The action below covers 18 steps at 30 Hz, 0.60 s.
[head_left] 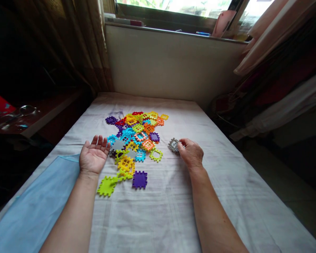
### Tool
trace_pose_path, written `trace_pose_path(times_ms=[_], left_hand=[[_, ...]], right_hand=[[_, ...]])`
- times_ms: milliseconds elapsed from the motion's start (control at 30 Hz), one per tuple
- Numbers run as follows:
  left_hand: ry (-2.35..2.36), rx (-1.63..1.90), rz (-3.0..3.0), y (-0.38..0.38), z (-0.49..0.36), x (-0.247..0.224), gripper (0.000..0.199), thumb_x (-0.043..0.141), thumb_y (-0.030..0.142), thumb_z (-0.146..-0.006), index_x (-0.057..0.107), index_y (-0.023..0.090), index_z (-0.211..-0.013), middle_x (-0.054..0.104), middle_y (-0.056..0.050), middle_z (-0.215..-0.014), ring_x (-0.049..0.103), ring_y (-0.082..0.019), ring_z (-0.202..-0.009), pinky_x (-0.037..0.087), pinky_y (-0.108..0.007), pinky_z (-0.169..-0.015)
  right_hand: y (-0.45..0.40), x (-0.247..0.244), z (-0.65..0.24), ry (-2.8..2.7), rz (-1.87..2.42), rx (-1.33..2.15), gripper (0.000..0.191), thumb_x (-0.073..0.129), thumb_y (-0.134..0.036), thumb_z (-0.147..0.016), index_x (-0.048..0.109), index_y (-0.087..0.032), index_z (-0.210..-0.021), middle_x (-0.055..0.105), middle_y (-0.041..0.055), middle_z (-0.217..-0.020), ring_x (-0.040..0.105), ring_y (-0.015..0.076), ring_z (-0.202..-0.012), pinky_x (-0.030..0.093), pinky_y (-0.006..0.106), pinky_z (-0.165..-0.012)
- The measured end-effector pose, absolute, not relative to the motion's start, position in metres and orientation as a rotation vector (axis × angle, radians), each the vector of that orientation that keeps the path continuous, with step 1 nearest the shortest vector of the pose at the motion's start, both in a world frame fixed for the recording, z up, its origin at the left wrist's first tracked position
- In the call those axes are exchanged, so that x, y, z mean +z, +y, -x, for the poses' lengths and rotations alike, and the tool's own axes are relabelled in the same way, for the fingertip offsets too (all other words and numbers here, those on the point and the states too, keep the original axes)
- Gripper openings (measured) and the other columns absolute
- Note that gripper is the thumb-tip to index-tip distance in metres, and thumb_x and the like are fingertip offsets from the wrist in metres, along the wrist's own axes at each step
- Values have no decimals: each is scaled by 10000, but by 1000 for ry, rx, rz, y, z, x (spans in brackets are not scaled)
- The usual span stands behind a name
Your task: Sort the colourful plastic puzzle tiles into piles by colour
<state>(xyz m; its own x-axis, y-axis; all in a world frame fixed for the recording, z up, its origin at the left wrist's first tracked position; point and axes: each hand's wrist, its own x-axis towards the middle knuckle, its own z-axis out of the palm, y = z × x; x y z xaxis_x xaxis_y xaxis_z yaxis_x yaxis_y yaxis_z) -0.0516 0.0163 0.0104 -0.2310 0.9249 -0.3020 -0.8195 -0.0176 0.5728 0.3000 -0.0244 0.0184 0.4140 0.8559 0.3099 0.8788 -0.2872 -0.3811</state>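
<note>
My left hand (94,155) lies palm up with its fingers stretched out and nothing in it, beside the left edge of a heap of colourful interlocking plastic tiles. My right hand (191,151), to the right of the heap, has its thumb and fingers closed on a grey notched tile (173,144); whether more than one grey tile is there I cannot tell. Closest to me lie a lime green tile (106,186) and a purple tile (140,180). A yellow window tile (125,163) and a lime open-frame tile (156,155) sit at the heap's near side.
A white sheet (168,211) covers the surface, with a light blue cloth (39,203) along its left side. Behind stands a pale panel (171,63) below a window. Curtains (76,45) hang at left, clothes (284,109) at right. Glasses (27,110) rest on a side table.
</note>
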Motion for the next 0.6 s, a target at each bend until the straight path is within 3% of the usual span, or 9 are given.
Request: trace_pose_path(times_ms=[300,600], left_hand=[[760,1635,-145,15,51,12,330,410,360,-970,671,170,-903,749,-50,-866,720,-183,-848,595,-348,-753],[736,1625,-169,17,55,4,261,487,356,-934,678,177,-921,752,-55,-918,714,-190,-906,578,-389,-848]], right_hand=[[-24,20,-298,-1515,2103,-93,255,522,-300,-861,744,-211,-948,741,74,-936,629,210,-846,441,306,-747],[-24,20,-202,-1999,1639,31,198,540,-253,-913,736,-255,-933,738,46,-944,627,209,-890,444,314,-815]])
